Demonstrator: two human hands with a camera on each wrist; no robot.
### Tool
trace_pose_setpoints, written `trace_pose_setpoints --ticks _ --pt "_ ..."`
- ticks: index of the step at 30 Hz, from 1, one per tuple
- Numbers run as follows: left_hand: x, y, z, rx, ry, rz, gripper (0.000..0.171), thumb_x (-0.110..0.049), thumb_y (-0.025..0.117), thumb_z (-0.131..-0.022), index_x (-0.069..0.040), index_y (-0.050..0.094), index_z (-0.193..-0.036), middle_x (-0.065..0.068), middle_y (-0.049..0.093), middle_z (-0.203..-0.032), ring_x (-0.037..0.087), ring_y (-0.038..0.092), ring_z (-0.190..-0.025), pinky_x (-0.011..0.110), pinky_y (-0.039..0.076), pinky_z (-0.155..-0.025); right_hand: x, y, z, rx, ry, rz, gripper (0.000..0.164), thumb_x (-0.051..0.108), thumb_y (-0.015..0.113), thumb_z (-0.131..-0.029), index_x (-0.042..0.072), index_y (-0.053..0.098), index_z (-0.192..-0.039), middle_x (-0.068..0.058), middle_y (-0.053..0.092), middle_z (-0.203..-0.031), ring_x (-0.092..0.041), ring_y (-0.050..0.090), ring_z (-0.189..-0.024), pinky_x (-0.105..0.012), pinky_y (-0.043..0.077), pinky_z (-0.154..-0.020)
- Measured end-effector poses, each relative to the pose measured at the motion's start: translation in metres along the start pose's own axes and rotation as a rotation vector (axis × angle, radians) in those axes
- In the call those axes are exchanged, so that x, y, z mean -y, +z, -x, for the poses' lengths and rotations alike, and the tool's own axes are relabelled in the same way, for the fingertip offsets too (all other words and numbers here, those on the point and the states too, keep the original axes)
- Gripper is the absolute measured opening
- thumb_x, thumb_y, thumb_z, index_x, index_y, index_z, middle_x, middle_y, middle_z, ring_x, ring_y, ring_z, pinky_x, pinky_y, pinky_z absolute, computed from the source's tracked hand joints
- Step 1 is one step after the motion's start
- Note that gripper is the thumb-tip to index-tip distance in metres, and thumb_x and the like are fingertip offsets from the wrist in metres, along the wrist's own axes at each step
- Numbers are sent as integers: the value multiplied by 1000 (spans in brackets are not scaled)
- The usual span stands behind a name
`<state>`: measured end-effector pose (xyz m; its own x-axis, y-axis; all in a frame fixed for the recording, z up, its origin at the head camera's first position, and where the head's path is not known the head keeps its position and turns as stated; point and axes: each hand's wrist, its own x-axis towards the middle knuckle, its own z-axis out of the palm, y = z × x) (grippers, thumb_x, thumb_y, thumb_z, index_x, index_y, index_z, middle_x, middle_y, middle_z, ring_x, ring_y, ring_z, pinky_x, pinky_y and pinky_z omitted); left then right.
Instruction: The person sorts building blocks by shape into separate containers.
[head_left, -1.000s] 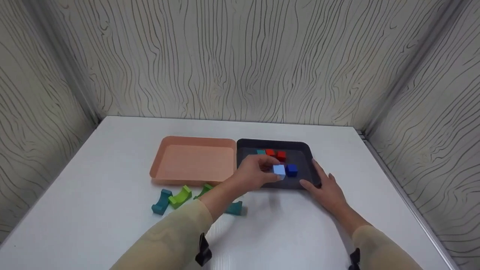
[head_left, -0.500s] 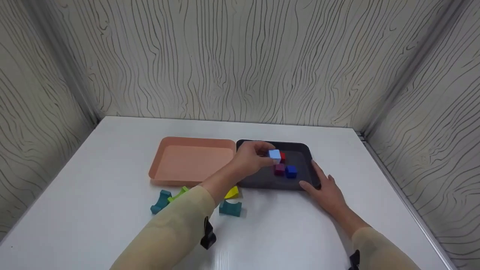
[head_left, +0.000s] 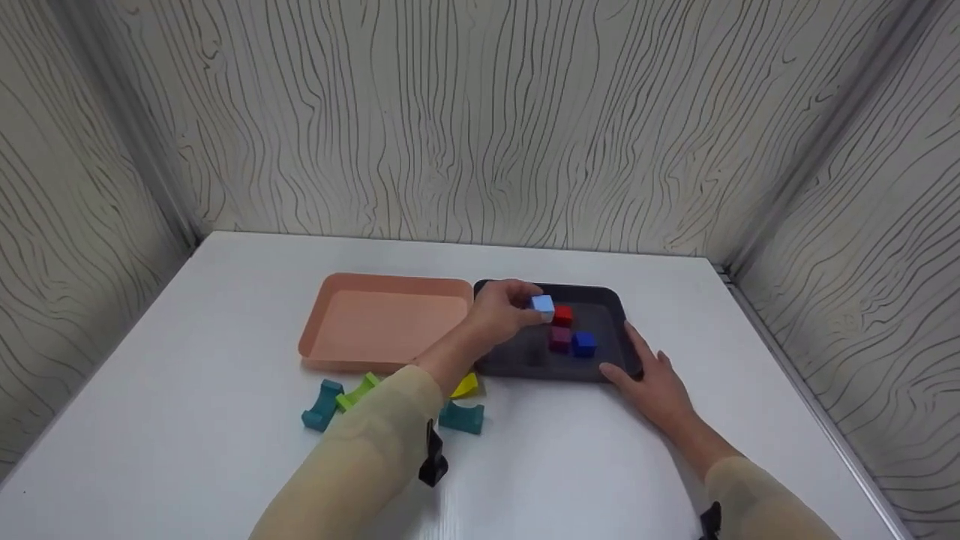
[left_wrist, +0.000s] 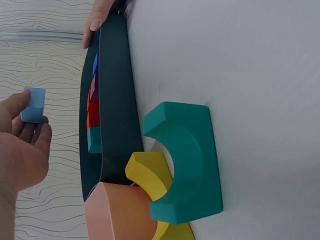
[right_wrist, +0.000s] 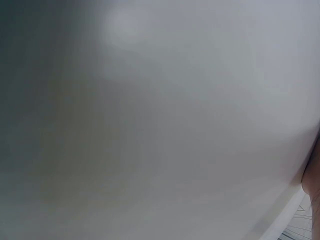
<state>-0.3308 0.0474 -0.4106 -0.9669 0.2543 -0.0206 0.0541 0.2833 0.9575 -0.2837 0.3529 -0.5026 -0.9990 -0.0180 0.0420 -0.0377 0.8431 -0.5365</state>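
Note:
My left hand (head_left: 499,311) pinches a light blue cube (head_left: 542,307) between thumb and fingers, above the dark tray (head_left: 525,369). In that tray, a red cube (head_left: 562,316), a maroon cube (head_left: 560,339) and a dark blue cube (head_left: 584,344) show in the head view. A teal cube (left_wrist: 94,140) and another red cube (left_wrist: 93,119) appear in the left wrist view; from the head they are hidden behind the left hand. At the tray's front right corner rests my right hand (head_left: 656,386), thumb by the front rim and extended fingers along the right side.
A pink tray (head_left: 313,330) adjoins the dark one on the left. In front lie a blue-teal arch block (head_left: 322,405), a lime arch block (head_left: 358,391), a yellow block (head_left: 466,385) and a teal arch block (head_left: 461,418). The left forearm crosses over this row.
My left hand has carried the light blue cube away from me and slightly left, from beside the dark blue cube toward the tray's back. The right hand has stayed at the tray's corner.

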Motion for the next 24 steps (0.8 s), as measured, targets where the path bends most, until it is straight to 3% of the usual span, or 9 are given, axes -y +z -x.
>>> trace_pose_setpoints --ticks 9,24 --pt "8 2 -9 -36 -55 -48 34 -21 84 -94 -23 75 -127 -2 69 -124 20 62 -111 37 55 -103 1 -1 1 9 15 2 94 69 56 -101 27 11 -173 -28 28 -169 -63 13 -153 -81 21 -115" --pt "18 7 -14 -49 -69 -72 35 -20 84 -94 -21 75 -128 -1 68 -125 19 62 -112 37 55 -103 -1 1 -1 -5 7 13 94 68 56 -101 25 13 -172 -28 31 -167 -64 15 -152 -81 22 -114"
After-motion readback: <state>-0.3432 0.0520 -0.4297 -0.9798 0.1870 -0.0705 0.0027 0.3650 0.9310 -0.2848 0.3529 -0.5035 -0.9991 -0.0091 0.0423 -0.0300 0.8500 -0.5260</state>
